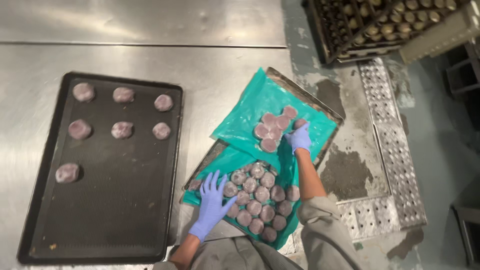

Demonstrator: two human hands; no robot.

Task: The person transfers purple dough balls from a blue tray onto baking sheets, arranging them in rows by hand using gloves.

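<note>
Both my hands wear blue gloves. My left hand lies flat, fingers spread, on the green plastic sheet beside a cluster of several purple dough pucks. My right hand reaches to the far group of purple pucks and closes on one at its right edge. Both puck groups sit on the green sheet, which covers a metal tray hanging over the table edge.
A black perforated baking tray on the steel table holds several spaced purple pucks in its upper part. A rack of round pale items stands on the floor at top right, next to metal floor grating.
</note>
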